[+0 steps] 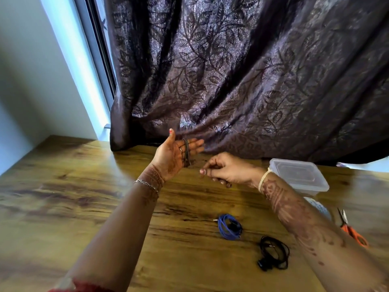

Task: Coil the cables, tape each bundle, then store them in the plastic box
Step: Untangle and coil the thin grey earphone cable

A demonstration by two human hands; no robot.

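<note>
My left hand (175, 151) is raised palm-up over the wooden table (63, 197), fingers straight, with a dark cable (186, 152) wound in loops around them. My right hand (223, 170) hovers just right of it with fingers curled; its thumb and forefinger seem to pinch the cable's end, which is too thin and blurred to make out. A coiled blue cable (228, 226) lies on the table nearer me. A coiled black cable (272, 252) lies to its right. The clear plastic box (299, 175), lid on, stands at the right behind my right wrist.
Orange-handled scissors (350, 228) lie at the right edge. A pale roll, perhaps tape (319, 207), is partly hidden behind my right forearm. A dark leaf-patterned curtain (231, 70) hangs onto the table's far edge, with a wall and window frame at the left.
</note>
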